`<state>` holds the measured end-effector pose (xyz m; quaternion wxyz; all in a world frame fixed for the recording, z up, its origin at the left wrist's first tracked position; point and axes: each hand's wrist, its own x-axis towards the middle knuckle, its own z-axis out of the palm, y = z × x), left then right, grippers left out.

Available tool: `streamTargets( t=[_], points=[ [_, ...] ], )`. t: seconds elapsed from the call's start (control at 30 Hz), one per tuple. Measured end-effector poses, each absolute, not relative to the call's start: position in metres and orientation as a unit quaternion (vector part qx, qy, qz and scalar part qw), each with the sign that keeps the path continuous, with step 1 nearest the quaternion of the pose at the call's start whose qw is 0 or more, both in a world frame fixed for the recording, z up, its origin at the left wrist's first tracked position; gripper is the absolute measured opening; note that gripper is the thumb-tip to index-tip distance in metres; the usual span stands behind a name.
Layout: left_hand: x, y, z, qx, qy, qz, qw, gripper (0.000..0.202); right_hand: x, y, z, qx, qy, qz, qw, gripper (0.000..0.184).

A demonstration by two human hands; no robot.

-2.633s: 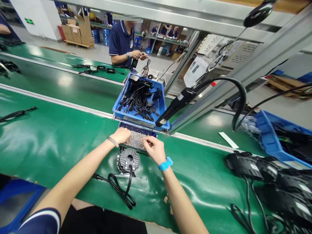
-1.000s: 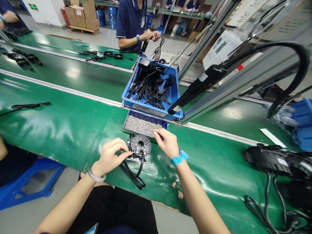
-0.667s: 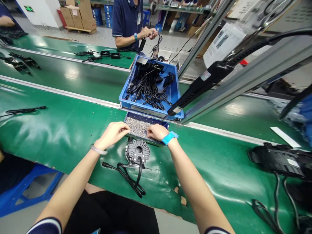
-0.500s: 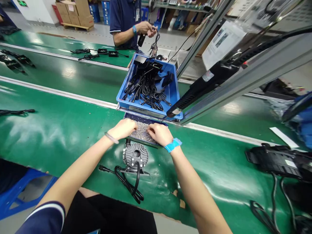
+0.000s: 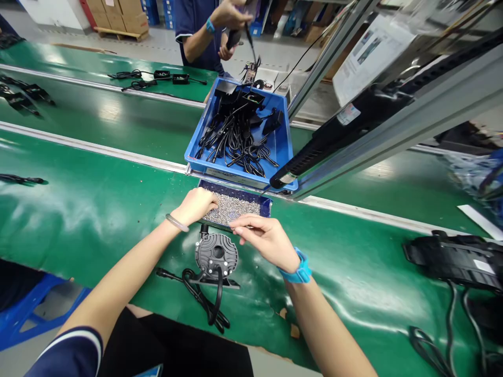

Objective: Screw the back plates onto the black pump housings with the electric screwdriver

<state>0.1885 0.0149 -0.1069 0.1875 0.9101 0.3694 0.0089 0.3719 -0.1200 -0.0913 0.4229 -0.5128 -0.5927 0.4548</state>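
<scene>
A round black finned lamp housing (image 5: 216,253) lies on the green belt (image 5: 90,214) with its black cable (image 5: 204,298) coiled toward me. Just beyond it sits a shallow dark tray of small silver screws (image 5: 236,205). My left hand (image 5: 195,205) rests curled at the tray's left edge, fingers in the screws. My right hand (image 5: 264,238) hovers over the tray's near edge beside the housing, thumb and fingers pinched together; whatever they pinch is too small to make out.
A blue bin of black cables (image 5: 243,136) stands behind the tray. A hanging black power screwdriver (image 5: 326,144) slants down along an aluminium frame. Black lamp units (image 5: 451,259) lie on the belt at right. A person (image 5: 204,26) across the line handles a cable.
My right hand has drawn back from the screws toward the housing, fingers now pinched. My left hand stays at the tray's left edge. The person opposite has raised their hands.
</scene>
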Motion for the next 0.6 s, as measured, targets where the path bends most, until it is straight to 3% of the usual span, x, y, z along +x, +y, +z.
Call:
streamTargets(
  t=[0.13, 0.3, 0.5, 0.6],
  points=[
    [0.173, 0.003, -0.105, 0.878, 0.399, 0.120, 0.237, 0.008, 0.366, -0.128, -0.086, -0.506, -0.544, 0.482, 0.465, 0.010],
    [0.149, -0.021, -0.101, 0.804, 0.397, 0.294, 0.330, 0.013, 0.369, -0.129, -0.086, -0.529, -0.572, 0.445, 0.442, 0.008],
    [0.130, -0.051, -0.096, 0.642, 0.413, 0.341, 0.548, 0.019, 0.369, -0.130, -0.085, -0.520, -0.477, 0.514, 0.488, 0.018],
    [0.128, -0.061, -0.093, 0.628, 0.370, 0.344, 0.593, 0.016, 0.369, -0.131, -0.088, -0.519, -0.459, 0.517, 0.503, 0.021]
  ],
)
